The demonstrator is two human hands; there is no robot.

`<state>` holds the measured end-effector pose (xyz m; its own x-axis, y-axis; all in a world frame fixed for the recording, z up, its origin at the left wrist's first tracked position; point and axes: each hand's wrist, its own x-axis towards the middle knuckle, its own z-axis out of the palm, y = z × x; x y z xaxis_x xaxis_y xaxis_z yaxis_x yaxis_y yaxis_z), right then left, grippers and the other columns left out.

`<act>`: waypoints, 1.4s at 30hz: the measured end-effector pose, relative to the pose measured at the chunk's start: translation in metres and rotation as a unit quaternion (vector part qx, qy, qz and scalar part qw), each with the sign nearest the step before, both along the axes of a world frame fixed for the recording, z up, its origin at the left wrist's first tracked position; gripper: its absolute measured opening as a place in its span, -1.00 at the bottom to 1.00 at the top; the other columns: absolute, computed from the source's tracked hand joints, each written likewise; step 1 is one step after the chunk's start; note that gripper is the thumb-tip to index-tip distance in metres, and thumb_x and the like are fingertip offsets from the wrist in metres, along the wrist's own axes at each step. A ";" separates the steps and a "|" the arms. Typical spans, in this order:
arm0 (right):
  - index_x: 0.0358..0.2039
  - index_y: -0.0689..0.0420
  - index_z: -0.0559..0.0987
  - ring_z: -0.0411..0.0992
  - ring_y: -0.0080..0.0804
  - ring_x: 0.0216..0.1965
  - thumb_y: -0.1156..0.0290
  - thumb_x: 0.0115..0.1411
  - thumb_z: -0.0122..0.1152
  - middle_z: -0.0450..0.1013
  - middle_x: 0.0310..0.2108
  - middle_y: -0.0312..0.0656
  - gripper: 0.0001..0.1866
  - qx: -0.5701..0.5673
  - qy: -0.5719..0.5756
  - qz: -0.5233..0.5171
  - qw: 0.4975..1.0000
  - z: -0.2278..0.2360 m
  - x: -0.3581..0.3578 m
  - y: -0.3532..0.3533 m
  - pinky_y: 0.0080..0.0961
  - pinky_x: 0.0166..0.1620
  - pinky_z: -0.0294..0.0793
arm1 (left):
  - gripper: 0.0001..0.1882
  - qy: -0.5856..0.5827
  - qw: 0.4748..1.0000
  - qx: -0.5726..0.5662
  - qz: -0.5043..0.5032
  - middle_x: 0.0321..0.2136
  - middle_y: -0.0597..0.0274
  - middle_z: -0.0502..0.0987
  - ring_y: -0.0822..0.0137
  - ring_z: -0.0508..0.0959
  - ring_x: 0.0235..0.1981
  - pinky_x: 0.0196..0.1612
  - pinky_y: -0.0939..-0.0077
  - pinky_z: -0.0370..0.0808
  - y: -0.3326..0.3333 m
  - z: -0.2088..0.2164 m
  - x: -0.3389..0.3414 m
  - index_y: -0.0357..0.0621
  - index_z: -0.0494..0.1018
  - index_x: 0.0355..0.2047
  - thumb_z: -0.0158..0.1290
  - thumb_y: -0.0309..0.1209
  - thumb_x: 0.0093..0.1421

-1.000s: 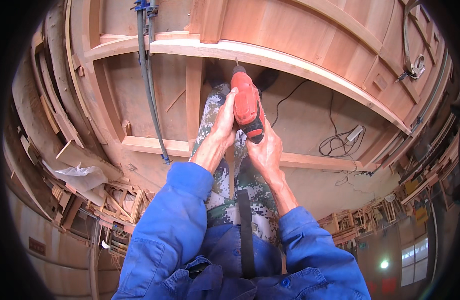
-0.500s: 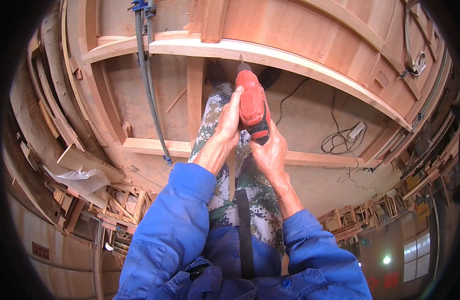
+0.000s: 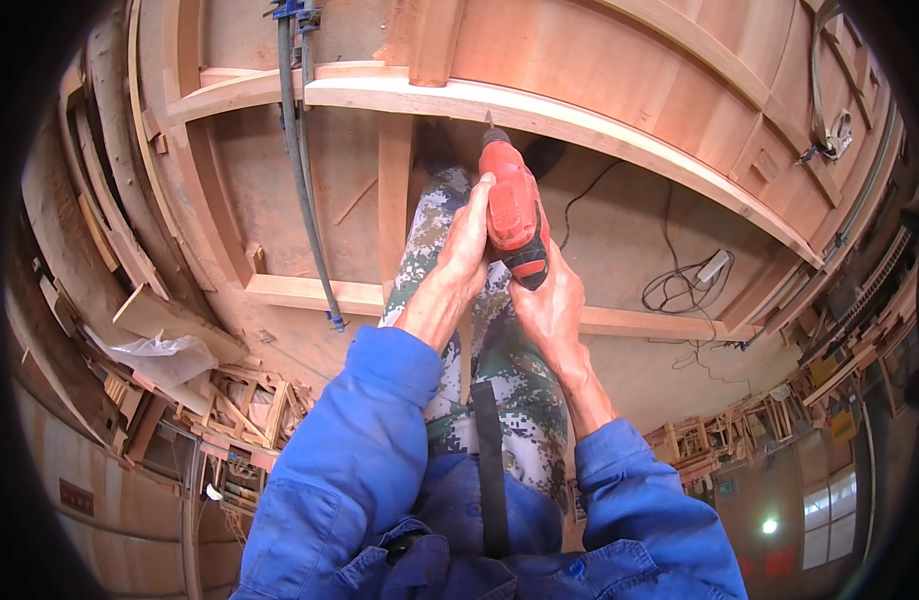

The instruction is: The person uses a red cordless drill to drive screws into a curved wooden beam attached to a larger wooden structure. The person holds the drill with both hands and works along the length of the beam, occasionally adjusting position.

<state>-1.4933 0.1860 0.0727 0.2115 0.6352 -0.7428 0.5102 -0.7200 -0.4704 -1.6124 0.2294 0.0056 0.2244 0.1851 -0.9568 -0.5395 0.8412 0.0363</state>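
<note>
A red and black power drill (image 3: 513, 205) is held out in front of me, its bit against or just short of the near face of a pale wooden rail (image 3: 579, 122). My left hand (image 3: 468, 235) is closed along the left side of the drill's body. Around the handle, my right hand (image 3: 552, 310) is wrapped; its fingers are partly hidden by the tool. Beyond the rail lies a broad wooden panel (image 3: 579, 55), with a short upright block (image 3: 437, 42) standing against the rail's far side.
A long bar clamp (image 3: 301, 160) crosses the frame at left. A lower wooden rail (image 3: 629, 322) runs nearer me. On the floor at right are a coiled cable (image 3: 669, 290) and a white power strip (image 3: 714, 265). Plastic sheeting (image 3: 164, 358) and wood scraps lie at left.
The drill and both hands sit slightly farther right and lower in the picture, and the rail has shifted slightly too. Both hands keep their hold on the drill.
</note>
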 end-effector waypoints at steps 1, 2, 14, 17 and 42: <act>0.22 0.14 0.53 0.64 -0.03 -0.01 0.54 0.14 0.21 0.64 -0.07 0.08 -0.43 0.016 -0.006 -0.001 1.000 0.000 -0.001 -0.001 -0.25 0.04 0.57 | -0.42 0.007 1.000 0.005 0.002 0.18 0.27 0.52 0.29 0.48 0.16 0.24 0.15 0.41 -0.001 0.002 0.000 0.04 0.43 0.26 -0.02 0.15 0.46; 0.23 0.11 0.53 0.62 0.05 0.01 0.53 0.14 0.22 0.63 -0.05 0.09 -0.42 0.011 -0.003 -0.003 1.000 0.002 -0.003 -0.002 -0.20 0.05 0.56 | -0.42 0.015 1.000 0.009 0.003 0.18 0.27 0.51 0.29 0.48 0.16 0.25 0.15 0.41 -0.001 0.005 -0.001 0.04 0.43 0.26 -0.02 0.15 0.46; 0.19 0.08 0.54 0.57 0.19 0.04 0.51 0.13 0.23 0.62 -0.04 0.09 -0.45 -0.025 0.009 -0.024 0.999 0.003 -0.004 -0.002 -0.12 0.08 0.55 | -0.37 0.007 0.999 -0.004 -0.032 0.22 0.19 0.50 0.26 0.46 0.22 0.32 0.17 0.35 -0.003 0.001 -0.006 -0.03 0.40 0.31 -0.02 0.14 0.46; 0.19 0.08 0.54 0.56 0.22 0.03 0.51 0.11 0.24 0.62 -0.04 0.10 -0.44 -0.004 0.017 -0.041 0.999 0.004 -0.006 0.002 -0.08 0.08 0.54 | -0.37 0.011 1.000 0.005 -0.028 0.22 0.19 0.50 0.25 0.46 0.21 0.33 0.19 0.35 -0.001 -0.002 -0.004 -0.05 0.40 0.31 -0.03 0.14 0.46; 0.22 0.05 0.49 0.59 0.27 -0.09 0.29 0.18 0.30 0.62 -0.15 0.20 -0.43 -0.101 -0.010 -0.009 0.995 0.002 -0.034 0.028 0.12 -0.03 0.55 | -0.40 0.306 0.861 0.227 -0.336 -0.03 0.13 0.66 0.34 0.65 -0.09 -0.14 0.48 0.64 0.037 0.040 -0.006 -0.27 0.48 0.22 0.30 -0.18 0.29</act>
